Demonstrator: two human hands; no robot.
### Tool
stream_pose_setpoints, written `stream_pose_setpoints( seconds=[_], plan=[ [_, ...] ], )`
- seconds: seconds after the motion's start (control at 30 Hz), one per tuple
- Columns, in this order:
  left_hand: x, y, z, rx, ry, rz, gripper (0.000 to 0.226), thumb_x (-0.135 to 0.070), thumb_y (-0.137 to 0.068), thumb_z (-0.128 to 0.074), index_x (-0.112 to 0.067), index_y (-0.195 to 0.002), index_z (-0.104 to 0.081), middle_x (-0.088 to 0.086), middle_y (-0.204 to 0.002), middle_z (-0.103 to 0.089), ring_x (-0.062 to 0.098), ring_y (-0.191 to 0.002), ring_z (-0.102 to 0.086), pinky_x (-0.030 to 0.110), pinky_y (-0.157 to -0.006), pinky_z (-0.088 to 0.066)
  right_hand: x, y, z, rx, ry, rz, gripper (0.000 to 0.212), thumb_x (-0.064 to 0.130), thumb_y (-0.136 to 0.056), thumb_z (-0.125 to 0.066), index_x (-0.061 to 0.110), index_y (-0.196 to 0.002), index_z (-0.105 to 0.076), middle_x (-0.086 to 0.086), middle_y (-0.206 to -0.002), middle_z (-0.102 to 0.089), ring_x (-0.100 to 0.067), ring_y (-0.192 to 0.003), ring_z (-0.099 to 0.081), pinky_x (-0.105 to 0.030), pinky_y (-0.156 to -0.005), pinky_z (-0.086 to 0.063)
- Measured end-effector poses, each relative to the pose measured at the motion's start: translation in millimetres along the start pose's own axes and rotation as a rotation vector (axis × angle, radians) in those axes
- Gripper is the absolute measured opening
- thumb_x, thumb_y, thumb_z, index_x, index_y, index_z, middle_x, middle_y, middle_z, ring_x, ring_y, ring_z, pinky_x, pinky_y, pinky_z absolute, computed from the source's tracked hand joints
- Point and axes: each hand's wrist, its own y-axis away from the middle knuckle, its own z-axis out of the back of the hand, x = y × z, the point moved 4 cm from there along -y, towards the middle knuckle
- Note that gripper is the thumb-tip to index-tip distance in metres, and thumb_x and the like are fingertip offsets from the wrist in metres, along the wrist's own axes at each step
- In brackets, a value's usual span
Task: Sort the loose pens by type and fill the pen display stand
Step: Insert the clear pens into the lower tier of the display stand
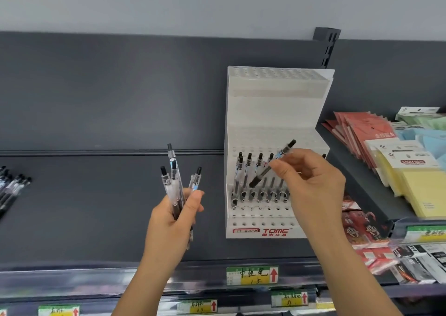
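We see a pale grey wall [217,2] high above the fingers [281,171], a dark grey back panel [96,86] behind them, a slotted upright [327,48] up to their right, and below them a dark shelf [72,219] edged with yellow-green price labels [252,275], all evenly lit.

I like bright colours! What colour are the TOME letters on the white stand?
Red TOME letters on the white plastic pen stand; head view.
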Motion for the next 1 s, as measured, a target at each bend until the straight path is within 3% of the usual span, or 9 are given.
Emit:
stream_pose_setpoints(
  seconds=[0.17,0.33,0.63,0.77,0.9,1.0],
  plan=[
    [0,2,-1,0.024,0.02,0.022,0.027,-0.039,-0.082,-0.052,-0.019,-0.089,-0.067,0.004,-0.059,-0.049,0.009,-0.047,-0.043,0.013,-0.04,-0.039,-5,0,-13,0.041,0.066,0.01,0.01,0.015,-0.078,-0.072,0.022,-0.083,-0.068,0.018,-0.074,-0.065,0.005,-0.074,-0.061,-0.005,-0.068,-0.046],
    [6,2,0,0.063,0.004,0.023,0.019,-0.022,-0.093,-0.05,-0.03,-0.097,-0.067,-0.003,-0.054,-0.044,0.011,-0.051,-0.039,0.015,-0.044,-0.037,-19,1,-26,0.151,0.189,-0.019,0.01,0.021,-0.082,-0.069,0.03,-0.086,-0.064,0.023,-0.076,-0.062,0.006,-0.078,-0.06,-0.006,-0.071,-0.047],
    [8,0,-3,0.085,0.013,0.049,0.017,-0.019,-0.093,-0.05,-0.029,-0.094,-0.065,-0.004,-0.052,-0.049,0.009,-0.046,-0.042,0.015,-0.04,-0.039,-32,5,-38,0.201,0.361,-0.048,0.01,0.03,-0.084,-0.067,0.023,-0.09,-0.069,0.016,-0.076,-0.063,0.004,-0.073,-0.058,-0.01,-0.068,-0.045],
    [8,-1,-6,0.088,0.019,0.034,0.017,-0.02,-0.093,-0.051,-0.029,-0.088,-0.065,-0.002,-0.058,-0.055,0.009,-0.049,-0.047,0.019,-0.045,-0.043,-35,3,-40,0.226,0.412,-0.076,0.017,0.033,-0.084,-0.065,0.021,-0.096,-0.07,0.016,-0.076,-0.062,0.005,-0.072,-0.057,-0.01,-0.07,-0.045],
    [5,-1,-8,0.095,0.035,0.016,0.017,-0.018,-0.091,-0.052,-0.028,-0.096,-0.065,-0.002,-0.069,-0.066,0.006,-0.056,-0.057,0.022,-0.054,-0.05,-39,5,-40,0.241,0.418,-0.097,0.018,0.033,-0.083,-0.067,0.022,-0.096,-0.07,0.015,-0.077,-0.063,0.004,-0.073,-0.057,-0.014,-0.072,-0.048],
    [4,0,-9,0.104,0.052,0.034,0.015,-0.018,-0.09,-0.054,-0.027,-0.097,-0.064,-0.002,-0.075,-0.07,0.009,-0.06,-0.061,0.03,-0.056,-0.052,-41,8,-36,0.21,0.409,-0.099,0.015,0.036,-0.08,-0.069,0.023,-0.089,-0.068,0.015,-0.076,-0.063,0.003,-0.07,-0.057,-0.01,-0.065,-0.045]
  ],
)
